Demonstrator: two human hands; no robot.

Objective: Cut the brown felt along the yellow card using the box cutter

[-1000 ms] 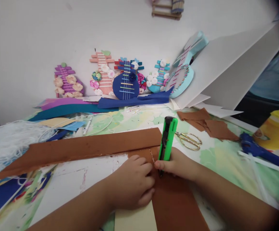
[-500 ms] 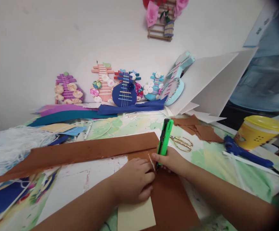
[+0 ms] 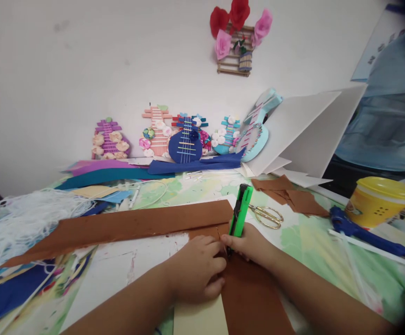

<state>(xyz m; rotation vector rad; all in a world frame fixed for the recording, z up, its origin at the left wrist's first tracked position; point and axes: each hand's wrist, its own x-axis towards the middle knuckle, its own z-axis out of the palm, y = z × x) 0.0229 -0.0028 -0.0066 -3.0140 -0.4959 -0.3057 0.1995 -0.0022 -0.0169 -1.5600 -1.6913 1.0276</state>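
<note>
My right hand (image 3: 249,244) is closed around a green and black utility knife (image 3: 240,211). The knife stands nearly upright, its tip down on a brown sheet (image 3: 253,293) beside my left fingertips. A short pale line runs along the brown sheet by the tip. My left hand (image 3: 200,267) lies with curled fingers, pressing a cream card (image 3: 200,318) onto the brown sheet. The card's upper part is hidden under that hand. Just beyond both hands stretches a long brown strip (image 3: 142,221), on a white board (image 3: 115,260).
Gold-handled scissors (image 3: 268,217) lie beyond my right hand, near brown scraps (image 3: 293,195). At the right are a blue glue gun (image 3: 366,232) and a yellow tub (image 3: 383,200). White string (image 3: 31,223) is heaped at the left. Small craft instruments (image 3: 185,144) lean against the wall.
The camera view has tilted up, so the scene sits lower. Both hands stay at nearly the same place on the sheet, the knife still in my right hand.
</note>
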